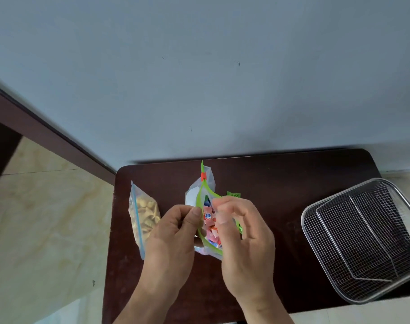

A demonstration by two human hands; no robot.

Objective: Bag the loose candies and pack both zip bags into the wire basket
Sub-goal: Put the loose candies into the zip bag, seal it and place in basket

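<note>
A clear zip bag with a green zip strip and a red slider (203, 183) stands open mid-table, with several pink, red and blue wrapped candies inside. My left hand (173, 232) pinches the left edge of its mouth. My right hand (241, 235) is over the mouth with its fingertips pinched around a pinkish candy. One green candy (233, 195) lies on the table just behind the bag. A second zip bag with a blue strip (142, 218), full of yellowish pieces, lies at the left edge. The wire basket (362, 239) sits empty at the right.
The dark brown table (281, 183) is small and stands against a pale blue wall. The basket overhangs the table's right front corner. Beige tiled floor lies to the left and a dark door frame runs along the upper left.
</note>
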